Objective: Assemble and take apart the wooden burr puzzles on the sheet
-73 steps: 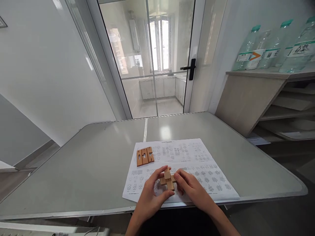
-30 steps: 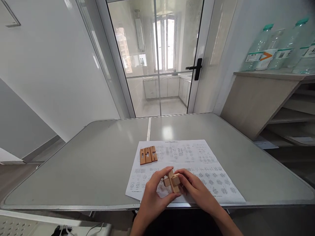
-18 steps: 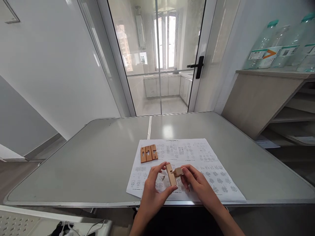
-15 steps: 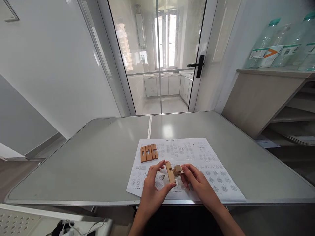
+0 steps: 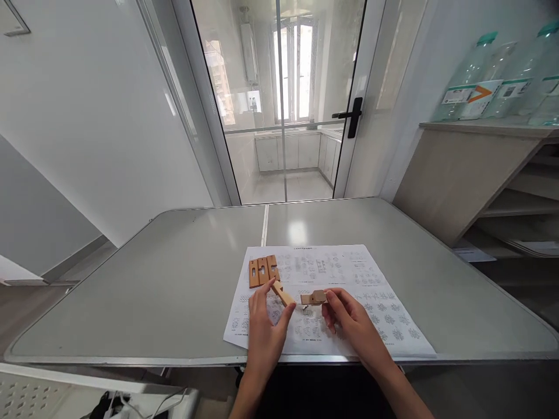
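Between the thumb and fingers of my left hand (image 5: 267, 326) is a light notched wooden puzzle piece (image 5: 283, 293), held tilted at its two ends. My right hand (image 5: 349, 317) pinches a darker wooden puzzle piece (image 5: 315, 297) with a blocky knob, its flat end pointing left. A small gap separates the two pieces. Beyond my left hand, several flat wooden pieces with slots (image 5: 262, 271) lie side by side on a printed sheet (image 5: 349, 267). Both hands are above this sheet, which is covered in small diagrams.
The grey table (image 5: 174, 291) stretches out to both sides. A glass door with a black handle (image 5: 354, 116) stands behind it. At right, plastic bottles (image 5: 471, 87) stand on a wooden shelf unit (image 5: 471, 174). A white perforated surface with cables (image 5: 144, 407) sits at lower left.
The light notched piece has come apart from the knobbed piece. My left hand has moved left and tilted it, while my right hand has stayed nearly in place.
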Available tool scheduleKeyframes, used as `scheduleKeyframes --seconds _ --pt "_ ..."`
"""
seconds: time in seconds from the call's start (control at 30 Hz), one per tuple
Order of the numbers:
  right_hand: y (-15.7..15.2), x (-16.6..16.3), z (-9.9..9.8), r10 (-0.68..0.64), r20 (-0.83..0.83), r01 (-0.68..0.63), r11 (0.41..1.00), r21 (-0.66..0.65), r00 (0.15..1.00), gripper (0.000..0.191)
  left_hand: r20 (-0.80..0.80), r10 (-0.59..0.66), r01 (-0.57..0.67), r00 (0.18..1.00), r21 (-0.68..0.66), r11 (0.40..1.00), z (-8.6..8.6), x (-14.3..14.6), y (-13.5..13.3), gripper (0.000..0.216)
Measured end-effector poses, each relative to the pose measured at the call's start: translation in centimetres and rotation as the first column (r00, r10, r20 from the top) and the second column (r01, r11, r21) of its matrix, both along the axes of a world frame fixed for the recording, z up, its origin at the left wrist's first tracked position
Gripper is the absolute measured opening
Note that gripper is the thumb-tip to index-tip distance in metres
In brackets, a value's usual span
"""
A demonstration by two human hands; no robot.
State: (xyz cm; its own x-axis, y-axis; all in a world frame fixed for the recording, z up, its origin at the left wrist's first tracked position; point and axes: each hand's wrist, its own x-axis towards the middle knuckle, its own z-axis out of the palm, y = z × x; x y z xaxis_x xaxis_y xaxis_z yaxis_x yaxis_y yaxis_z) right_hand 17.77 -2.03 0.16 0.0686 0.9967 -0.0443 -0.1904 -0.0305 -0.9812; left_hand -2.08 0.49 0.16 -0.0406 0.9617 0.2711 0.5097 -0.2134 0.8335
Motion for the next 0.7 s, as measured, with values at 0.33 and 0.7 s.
scheduleKeyframes --seconds 0.33,0.7 --pt "-0.2 0.2 -0.1 0.048 0.058 -0.049 0.998 0.024 0.997 0.055 -0.218 -0.068 0.094 0.974 0.109 0.990 -0.9 0.8 0.3 0.048" --pt "-0.5 -0.2 0.3 0.085 0.173 -0.096 0.994 0.056 0.981 0.052 -0.028 -0.313 0.314 0.949 0.105 0.944 1.6 0.1 -1.1 0.040"
